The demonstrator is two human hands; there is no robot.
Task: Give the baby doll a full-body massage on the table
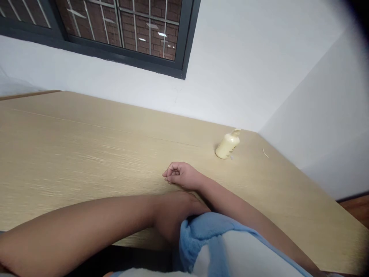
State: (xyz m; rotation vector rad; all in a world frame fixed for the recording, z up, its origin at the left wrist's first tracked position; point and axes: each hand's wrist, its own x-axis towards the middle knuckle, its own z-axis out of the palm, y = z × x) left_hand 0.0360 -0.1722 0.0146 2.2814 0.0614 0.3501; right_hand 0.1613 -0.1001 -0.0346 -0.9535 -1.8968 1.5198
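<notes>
My right hand (pixel 184 175) rests on the pale wooden table (pixel 95 154), its fingers loosely curled together. Nothing shows inside the curl. Just nearer to me, my left hand (pixel 180 204) lies across in front of the right wrist. Its fingers pass behind a fuzzy blue and white fabric (pixel 215 227), which hides them, so I cannot tell what they touch. The fabric fills the lower middle of the view and also covers part of my right forearm. Beyond my right hand, a cream pump bottle (pixel 227 146) stands on the table, apart from both hands.
A thin pale strip (pixel 265 152) lies on the table right of the bottle. White walls (pixel 230 65) border the far and right sides. A dark-framed window (pixel 184 46) with metal bars is at the upper left. A dark gap shows below the table's near edge.
</notes>
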